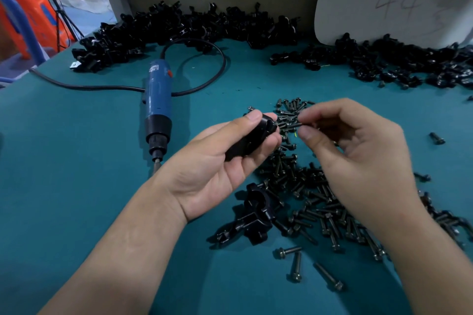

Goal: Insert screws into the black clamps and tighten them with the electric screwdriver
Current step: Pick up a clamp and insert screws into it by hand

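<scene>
My left hand [220,161] grips a black clamp [252,137], thumb on top and fingers curled underneath. My right hand [355,151] pinches a dark screw [294,125] between thumb and forefinger, its tip right at the clamp's end. Below both hands lies a heap of loose dark screws [314,199] on the teal table. Another black clamp [252,213] lies on the table below my left hand. The blue electric screwdriver [157,107] lies on the table to the left of my hands, bit pointing toward me, untouched.
Piles of black clamps stretch along the back of the teal table [76,161], one at the left and middle [184,27], one at the right [399,64]. The screwdriver's black cable [204,54] loops behind it. A white board [389,0] leans at the back right.
</scene>
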Tool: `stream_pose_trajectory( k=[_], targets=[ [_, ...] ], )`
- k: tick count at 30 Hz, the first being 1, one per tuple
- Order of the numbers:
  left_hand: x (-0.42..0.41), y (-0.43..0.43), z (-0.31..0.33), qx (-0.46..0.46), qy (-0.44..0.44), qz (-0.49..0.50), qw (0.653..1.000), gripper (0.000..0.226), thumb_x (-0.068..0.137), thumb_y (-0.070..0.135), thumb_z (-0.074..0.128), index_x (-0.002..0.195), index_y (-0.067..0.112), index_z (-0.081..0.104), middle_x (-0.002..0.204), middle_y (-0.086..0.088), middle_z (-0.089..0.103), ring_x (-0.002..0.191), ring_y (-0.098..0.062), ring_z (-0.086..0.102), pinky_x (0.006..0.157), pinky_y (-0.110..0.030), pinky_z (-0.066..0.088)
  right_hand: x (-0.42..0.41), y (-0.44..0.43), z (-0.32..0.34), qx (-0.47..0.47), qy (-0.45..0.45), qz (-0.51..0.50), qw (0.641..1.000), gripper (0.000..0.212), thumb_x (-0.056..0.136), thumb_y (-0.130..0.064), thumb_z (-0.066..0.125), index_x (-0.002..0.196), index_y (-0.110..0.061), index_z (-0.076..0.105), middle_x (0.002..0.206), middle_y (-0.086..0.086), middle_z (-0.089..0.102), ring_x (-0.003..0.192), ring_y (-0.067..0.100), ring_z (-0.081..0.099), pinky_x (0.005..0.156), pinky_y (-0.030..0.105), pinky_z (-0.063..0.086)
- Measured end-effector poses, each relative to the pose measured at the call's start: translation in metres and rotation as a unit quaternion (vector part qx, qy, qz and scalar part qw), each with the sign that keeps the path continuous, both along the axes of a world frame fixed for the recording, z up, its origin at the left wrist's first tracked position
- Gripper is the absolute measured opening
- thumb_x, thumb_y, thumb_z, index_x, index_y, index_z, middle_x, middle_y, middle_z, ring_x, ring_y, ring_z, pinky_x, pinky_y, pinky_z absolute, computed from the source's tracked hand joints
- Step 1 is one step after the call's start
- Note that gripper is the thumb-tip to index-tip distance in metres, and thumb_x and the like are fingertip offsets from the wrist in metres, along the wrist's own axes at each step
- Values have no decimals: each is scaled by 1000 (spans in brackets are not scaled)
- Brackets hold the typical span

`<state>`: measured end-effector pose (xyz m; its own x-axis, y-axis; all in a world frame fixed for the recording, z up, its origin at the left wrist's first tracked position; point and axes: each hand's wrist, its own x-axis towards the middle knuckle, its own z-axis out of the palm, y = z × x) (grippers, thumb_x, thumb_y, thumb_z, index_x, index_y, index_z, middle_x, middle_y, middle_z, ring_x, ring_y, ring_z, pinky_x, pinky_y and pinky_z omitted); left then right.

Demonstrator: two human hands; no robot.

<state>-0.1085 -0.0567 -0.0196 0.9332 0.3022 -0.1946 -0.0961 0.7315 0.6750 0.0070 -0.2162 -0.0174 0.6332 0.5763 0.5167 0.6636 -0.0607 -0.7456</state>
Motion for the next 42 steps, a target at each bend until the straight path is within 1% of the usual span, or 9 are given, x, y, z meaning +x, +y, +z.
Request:
stream_pose_trajectory(
  k=[4,8,15,22,30,33,37,40,42],
  targets=[
    [-2,1,-1,-5,-12,-32,999,49,84,18,73,120,-14,68,102,-18,72,97,-24,70,79,-20,61,-3,3,5,78,115,53,989,23,90,-4,74,101,-24,75,98,-10,77,95,7,73,85,15,55],
    [-2,1,-3,6,-10,-45,999,44,86,19,71,118,-11,71,106,-16,71,98,-22,69,81,-21,60,-5,4,6,85,139,79,983,19,89,-5,73,100,-21,76,96,-9,79,94,8,74,85,15,54],
    [-2,0,-5,34,-14,-75,997,32,87,16,69,110,-5,76,105,-12,73,92,-17,71,83,-21,60,-5,5,6,56,113,75,989,24,89,-4,74,96,-27,78,94,-14,78,95,5,74,85,14,54],
    [-4,1,-3,52,-16,-102,993,37,93,12,62,123,-8,68,112,-12,71,94,-16,67,84,-21,60,-6,5,5,5,65,78,995,26,90,-2,73,99,-25,79,95,-15,78,98,5,72,90,20,55],
    [-5,1,-4,72,-7,-112,991,45,94,10,61,135,-8,60,114,-11,69,93,-15,66,85,-20,60,-2,-1,8,-38,27,69,997,12,89,-21,76,95,-31,78,93,-23,76,96,0,72,86,19,56],
    [-5,0,-5,72,-9,-116,991,45,94,9,61,136,-9,59,113,-9,71,92,-14,66,84,-20,60,-4,0,8,-67,15,57,996,5,91,-33,71,86,-34,73,81,-33,70,80,-11,67,70,9,52],
    [-5,-2,-3,88,-21,-125,988,42,98,10,59,135,-8,59,122,-7,71,96,-11,65,85,-19,59,-5,3,5,-95,-31,22,995,33,97,-50,60,75,-26,65,59,-18,54,54,3,50,48,10,33],
    [-4,-1,-2,91,-23,-110,989,43,97,10,58,136,-8,59,124,-8,70,97,-12,63,83,-18,58,-5,1,7,-105,-8,37,994,34,98,-57,50,92,-31,70,70,-25,61,63,-1,57,50,14,39],
    [-4,0,-3,84,-15,-100,991,41,94,10,61,131,-8,62,117,-11,68,94,-15,63,80,-18,59,-3,-2,9,-115,-7,56,992,22,100,-49,51,104,-37,69,92,-31,68,85,-4,64,66,15,49]
  ],
)
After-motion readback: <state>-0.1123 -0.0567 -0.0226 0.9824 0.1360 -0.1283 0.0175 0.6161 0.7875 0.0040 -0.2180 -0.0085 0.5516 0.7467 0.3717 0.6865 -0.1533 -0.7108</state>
